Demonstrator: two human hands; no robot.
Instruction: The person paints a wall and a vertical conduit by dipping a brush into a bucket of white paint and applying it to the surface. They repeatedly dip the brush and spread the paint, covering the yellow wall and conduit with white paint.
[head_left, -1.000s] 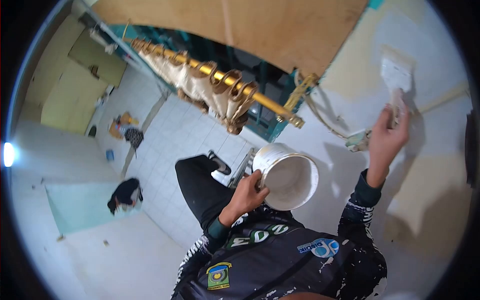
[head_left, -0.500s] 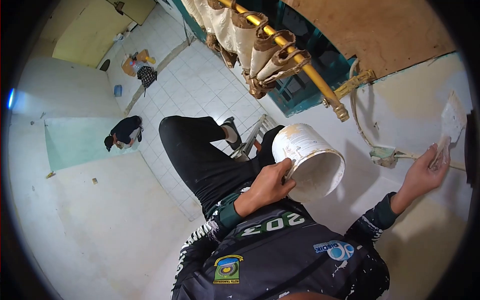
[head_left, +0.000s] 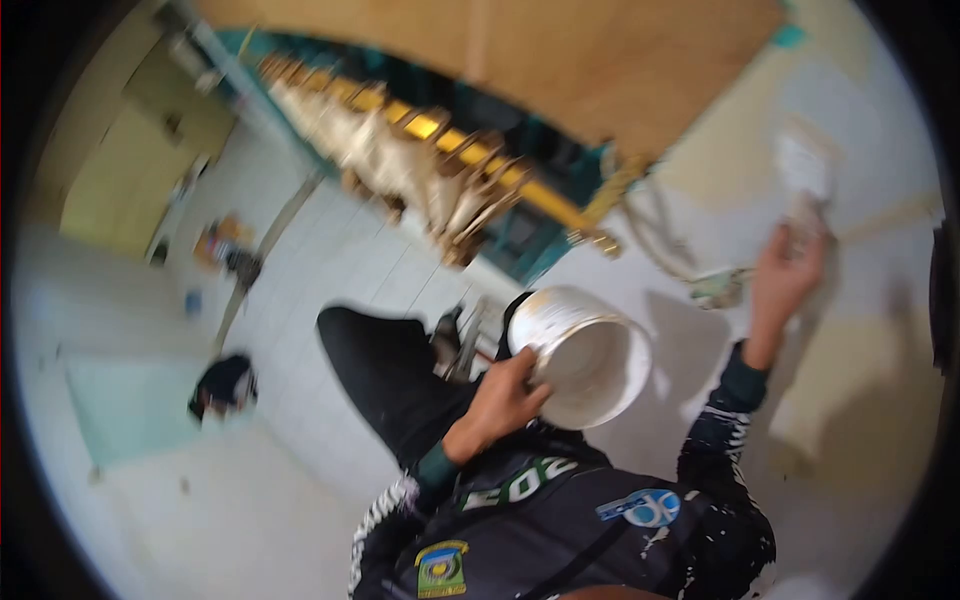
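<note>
- Head view: left hand point(head_left: 500, 395), grip clamped on the rim of a white bucket point(head_left: 590, 355) at chest height.
- Raised right hand point(head_left: 785, 275), grip closed around a scraper point(head_left: 805, 175) against the wall point(head_left: 870, 330).

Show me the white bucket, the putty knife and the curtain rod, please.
white bucket point(head_left: 600, 365): head view, on its inner wall.
putty knife point(head_left: 803, 165): head view, on its white-smeared blade.
curtain rod point(head_left: 548, 203): head view, on a bare gold stretch.

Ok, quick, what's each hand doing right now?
Left hand: closed, gripping the rim of the white bucket.
Right hand: closed on the handle of a putty knife, raised.
</note>
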